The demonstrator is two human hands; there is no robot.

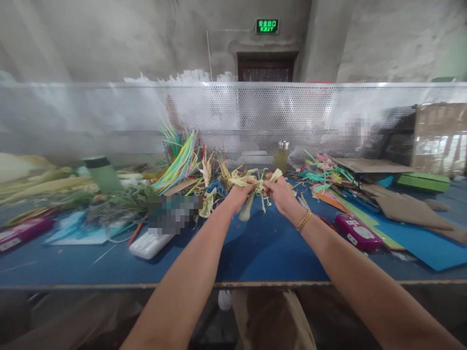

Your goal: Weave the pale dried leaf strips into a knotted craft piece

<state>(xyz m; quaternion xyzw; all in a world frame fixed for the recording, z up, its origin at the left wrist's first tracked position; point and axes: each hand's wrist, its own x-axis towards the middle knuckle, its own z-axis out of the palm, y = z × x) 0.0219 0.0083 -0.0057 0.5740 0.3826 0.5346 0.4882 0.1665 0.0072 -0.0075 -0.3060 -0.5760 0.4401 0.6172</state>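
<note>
Both hands meet above the blue table over a bundle of pale yellow-green corn husk strips (260, 186), with loose ends sticking out and hanging down. My left hand (240, 194) is closed on the bundle's left side, the fingertips pinching it. From the right, my right hand (281, 193), with a gold bracelet (303, 221) at the wrist, grips the other side, and a wide strip end (278, 173) pokes up above its fingers. Below the left hand hangs a broader pale husk piece (247, 206). The fingers partly hide how the strips cross.
Left of my hands are dried husks (206, 167), a bunch of coloured strips (182, 158), a white device (149, 244) and a green-bodied bottle (102, 174). On the right lie a purple device (357, 232), blue paper (412, 240) and cardboard (412, 209). A perforated metal screen (219, 112) stands behind.
</note>
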